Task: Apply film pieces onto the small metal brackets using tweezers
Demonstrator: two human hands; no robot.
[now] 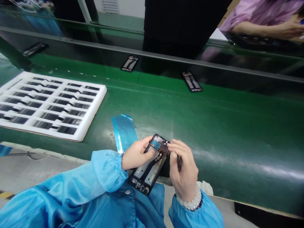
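An opened smartphone (pixel 155 161) lies tilted in my left hand (pixel 136 155), its black frame, dark flex cable and small boards facing up. My left thumb rests across its face, and the fingers go behind the far side. At the phone's upper right edge is my right hand (pixel 184 164), fingers bent and thumb drawn in close to them. A dark thing (pixel 180 163) shows partly inside that hand; its kind is hidden. A tiny red spot (pixel 169 142) shows by the fingertips. Just beyond my left hand, a blue sheet with rows of small dots (pixel 125 129) lies on the bench.
On the left of the green bench (pixel 237 133) sits a white foam tray (pixel 93 117) with rows of dark flex parts. Farther back lie opened phones (pixel 129 63), (pixel 192 82) and another phone (pixel 35 49). Across the bench, a person in a pink sleeve (pixel 247 14) is partly visible.
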